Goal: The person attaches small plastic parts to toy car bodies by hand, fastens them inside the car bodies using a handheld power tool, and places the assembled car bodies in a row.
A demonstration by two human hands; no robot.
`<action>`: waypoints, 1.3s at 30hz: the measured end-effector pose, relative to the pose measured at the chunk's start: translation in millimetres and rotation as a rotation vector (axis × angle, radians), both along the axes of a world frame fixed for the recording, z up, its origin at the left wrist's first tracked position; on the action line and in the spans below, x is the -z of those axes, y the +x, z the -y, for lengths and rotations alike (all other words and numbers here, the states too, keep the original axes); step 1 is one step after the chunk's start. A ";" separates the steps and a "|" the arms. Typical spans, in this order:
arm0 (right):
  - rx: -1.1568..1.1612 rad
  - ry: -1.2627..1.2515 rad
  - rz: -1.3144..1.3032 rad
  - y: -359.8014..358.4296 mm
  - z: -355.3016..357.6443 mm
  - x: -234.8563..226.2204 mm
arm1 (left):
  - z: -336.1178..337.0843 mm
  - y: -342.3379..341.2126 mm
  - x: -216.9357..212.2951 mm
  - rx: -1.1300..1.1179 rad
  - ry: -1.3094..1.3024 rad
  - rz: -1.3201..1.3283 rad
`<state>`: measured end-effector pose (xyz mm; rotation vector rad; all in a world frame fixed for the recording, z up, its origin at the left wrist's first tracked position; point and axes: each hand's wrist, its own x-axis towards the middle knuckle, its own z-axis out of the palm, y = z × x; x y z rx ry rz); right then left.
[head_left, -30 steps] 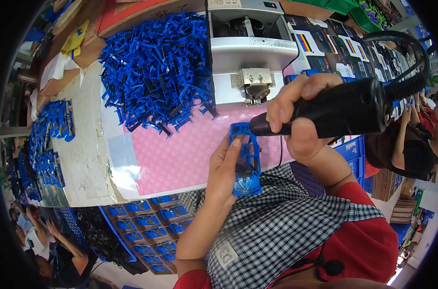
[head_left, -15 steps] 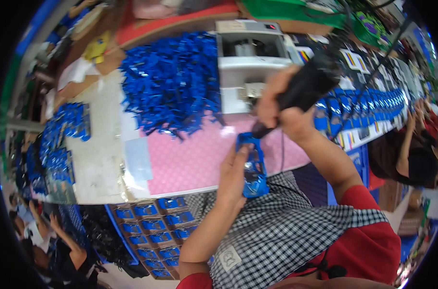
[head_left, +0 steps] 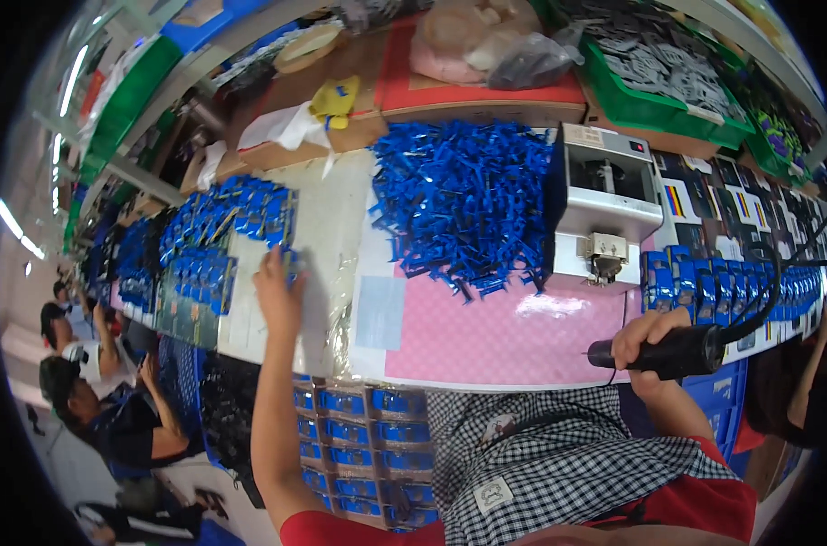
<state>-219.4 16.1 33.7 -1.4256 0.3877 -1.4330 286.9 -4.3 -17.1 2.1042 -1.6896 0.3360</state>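
Note:
My left hand (head_left: 280, 289) reaches to the left side of the table, its thumb and fingers about the lower end of a blue plastic casing (head_left: 292, 265) at the edge of a group of similar blue casings (head_left: 227, 218). Part of that casing is hidden by the fingers. In my right hand (head_left: 648, 350) lies a black electric screwdriver (head_left: 691, 353), fingers wrapped round its body and its tip pointing left over the front of the pink mat (head_left: 486, 341). A cable runs from its back end up to the right.
A big heap of small blue plastic pieces (head_left: 468, 200) lies beyond the mat, beside a grey screw feeder (head_left: 609, 191). Rows of blue casings (head_left: 705, 282) line the right. Below the table edge stands a divided box (head_left: 368, 400) of blue units. Green bins (head_left: 650, 100) sit behind.
My left hand has moved from beneath the screwdriver to the casings on the left, with a blue casing at its fingers. My right hand has lowered the screwdriver to the right. The view has shifted left.

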 end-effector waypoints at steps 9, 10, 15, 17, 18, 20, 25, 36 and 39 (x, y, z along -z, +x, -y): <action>0.012 -0.064 0.080 -16.8 15.9 -0.9 | -22.3 104.5 -3.2 -0.625 0.198 0.643; 0.040 -0.099 0.110 -18.6 15.1 -1.3 | -15.1 98.2 -7.8 -0.596 0.202 0.646; 0.244 -0.161 0.090 -50.8 -6.9 -24.2 | 4.5 -72.8 -66.6 0.159 -0.290 0.093; 0.439 -0.098 -0.017 -65.0 -16.4 -36.5 | -0.6 -166.5 -60.8 0.409 -0.264 -0.029; 0.430 -0.148 -0.077 -79.5 -15.8 -30.1 | 1.3 -227.4 -56.2 0.671 -0.161 -0.375; 0.498 -0.103 -0.125 -91.3 -22.1 -20.3 | 16.1 -322.8 -58.9 1.230 0.251 -0.415; 0.565 -0.127 -0.015 -107.1 -34.7 8.2 | 39.8 -452.7 -34.8 1.271 0.211 -0.435; 0.702 -0.139 -0.004 -108.3 -43.4 14.7 | -1.1 -414.1 -68.5 1.186 0.249 -0.405; 0.657 -0.117 -0.041 -108.0 -40.4 3.1 | -26.7 -360.7 -62.5 1.045 0.349 -0.420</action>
